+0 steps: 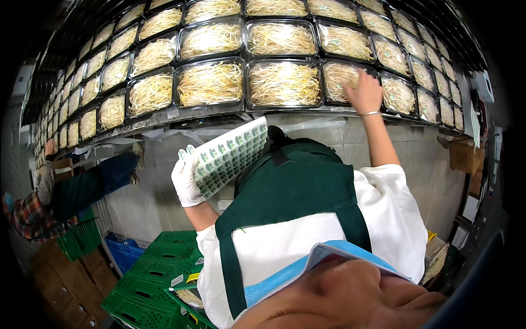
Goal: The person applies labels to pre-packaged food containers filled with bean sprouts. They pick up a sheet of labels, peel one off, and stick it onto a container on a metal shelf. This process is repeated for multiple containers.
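Note:
My left hand (187, 179), in a white glove, holds a sheet of round green-and-white stickers (232, 156) by its left edge, in front of my dark green apron. Some stickers stick up at the gloved fingers. My bare right hand (365, 92), with a bracelet at the wrist, rests its fingertips on a clear-topped black tray of bean sprouts (337, 78) in the front row. Whether it holds a sticker there cannot be told. Sprout trays to the right, such as this front-row one (397, 96), bear small round stickers; the front tray just left (283, 84) shows none.
Rows of sprout trays cover the long table (181, 113). A co-worker (78, 191) stands at its left end. Green plastic crates (160, 263), a blue crate (123, 253) and cardboard boxes (70, 279) stand behind to the left. A cardboard box (464, 156) is at the right.

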Demonstrator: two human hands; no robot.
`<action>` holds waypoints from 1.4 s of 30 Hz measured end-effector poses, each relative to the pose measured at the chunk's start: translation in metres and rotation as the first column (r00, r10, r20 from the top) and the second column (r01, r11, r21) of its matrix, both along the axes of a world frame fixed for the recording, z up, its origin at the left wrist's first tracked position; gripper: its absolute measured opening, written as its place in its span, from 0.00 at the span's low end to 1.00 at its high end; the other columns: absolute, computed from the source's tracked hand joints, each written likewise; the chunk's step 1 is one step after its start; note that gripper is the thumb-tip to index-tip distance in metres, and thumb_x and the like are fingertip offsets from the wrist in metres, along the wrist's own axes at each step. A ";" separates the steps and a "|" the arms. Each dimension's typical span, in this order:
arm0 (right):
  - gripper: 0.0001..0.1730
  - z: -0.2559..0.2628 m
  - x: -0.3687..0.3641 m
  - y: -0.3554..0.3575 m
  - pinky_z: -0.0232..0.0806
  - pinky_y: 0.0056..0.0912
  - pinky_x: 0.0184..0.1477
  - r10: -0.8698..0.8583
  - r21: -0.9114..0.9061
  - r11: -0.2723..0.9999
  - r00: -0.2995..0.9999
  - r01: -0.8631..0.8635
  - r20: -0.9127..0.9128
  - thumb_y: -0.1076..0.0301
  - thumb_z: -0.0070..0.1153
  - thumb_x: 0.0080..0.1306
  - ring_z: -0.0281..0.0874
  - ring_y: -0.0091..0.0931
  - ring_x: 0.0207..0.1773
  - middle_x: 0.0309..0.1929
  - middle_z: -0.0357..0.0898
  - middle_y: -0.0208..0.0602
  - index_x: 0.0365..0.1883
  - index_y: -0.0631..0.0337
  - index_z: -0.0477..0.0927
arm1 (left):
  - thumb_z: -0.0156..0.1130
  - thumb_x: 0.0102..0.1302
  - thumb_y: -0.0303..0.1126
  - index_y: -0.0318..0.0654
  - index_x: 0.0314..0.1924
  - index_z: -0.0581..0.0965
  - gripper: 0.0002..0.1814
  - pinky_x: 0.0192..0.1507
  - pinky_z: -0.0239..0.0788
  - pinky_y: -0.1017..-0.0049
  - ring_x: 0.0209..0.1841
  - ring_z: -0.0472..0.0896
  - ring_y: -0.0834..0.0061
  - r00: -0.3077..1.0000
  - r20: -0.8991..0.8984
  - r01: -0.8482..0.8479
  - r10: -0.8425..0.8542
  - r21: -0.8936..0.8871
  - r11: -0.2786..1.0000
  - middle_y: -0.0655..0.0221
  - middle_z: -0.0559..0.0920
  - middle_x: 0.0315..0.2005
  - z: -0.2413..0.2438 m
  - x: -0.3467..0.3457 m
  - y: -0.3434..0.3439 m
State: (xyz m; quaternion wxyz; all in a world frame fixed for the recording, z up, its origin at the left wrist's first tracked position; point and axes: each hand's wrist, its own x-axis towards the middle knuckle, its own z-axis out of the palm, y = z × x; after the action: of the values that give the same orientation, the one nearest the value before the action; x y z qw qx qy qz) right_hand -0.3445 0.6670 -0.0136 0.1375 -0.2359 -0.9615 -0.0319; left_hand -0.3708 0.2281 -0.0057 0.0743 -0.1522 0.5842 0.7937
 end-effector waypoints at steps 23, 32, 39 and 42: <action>0.25 -0.021 -0.133 -0.070 0.65 0.33 0.43 0.402 -0.399 0.715 0.804 -0.575 -0.437 0.75 0.52 0.51 0.69 0.37 0.44 0.44 0.65 0.46 0.50 0.63 0.64 | 0.57 0.56 0.26 0.32 0.34 0.76 0.06 0.33 0.65 0.84 0.28 0.74 0.86 0.985 0.070 -0.161 0.155 0.082 0.984 0.72 0.78 0.27 -0.014 0.030 -0.034; 0.22 -0.042 -0.208 -0.080 0.61 0.39 0.49 0.581 -0.214 0.720 0.741 -0.661 -0.336 0.77 0.48 0.51 0.63 0.41 0.52 0.51 0.61 0.48 0.48 0.57 0.67 | 0.56 0.56 0.25 0.32 0.35 0.76 0.07 0.33 0.65 0.85 0.29 0.74 0.86 0.991 0.066 -0.122 0.121 0.023 0.992 0.72 0.79 0.28 0.000 0.018 -0.018; 0.22 0.019 -0.192 -0.099 0.62 0.31 0.48 0.505 -0.708 0.439 0.804 -0.553 -0.315 0.61 0.53 0.56 0.68 0.30 0.49 0.44 0.72 0.40 0.49 0.59 0.69 | 0.56 0.57 0.26 0.30 0.37 0.75 0.09 0.33 0.65 0.85 0.30 0.73 0.86 0.985 -0.029 0.170 -0.173 -0.084 0.982 0.72 0.78 0.29 0.050 -0.022 0.021; 0.21 0.082 -0.140 -0.200 0.62 0.28 0.48 0.863 -0.638 0.012 0.330 -0.770 -0.383 0.67 0.58 0.53 0.69 0.25 0.43 0.40 0.74 0.32 0.45 0.60 0.71 | 0.56 0.58 0.28 0.31 0.38 0.75 0.09 0.34 0.65 0.85 0.31 0.71 0.89 0.937 -0.117 0.316 -0.330 -0.125 0.941 0.75 0.77 0.29 0.046 -0.037 0.033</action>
State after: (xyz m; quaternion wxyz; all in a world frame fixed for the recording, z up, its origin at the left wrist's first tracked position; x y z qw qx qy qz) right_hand -0.4846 0.4668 0.0686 -0.0346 0.3327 -0.8382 0.4307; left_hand -0.4082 0.2614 0.0407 0.1557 -0.0034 0.6457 0.7476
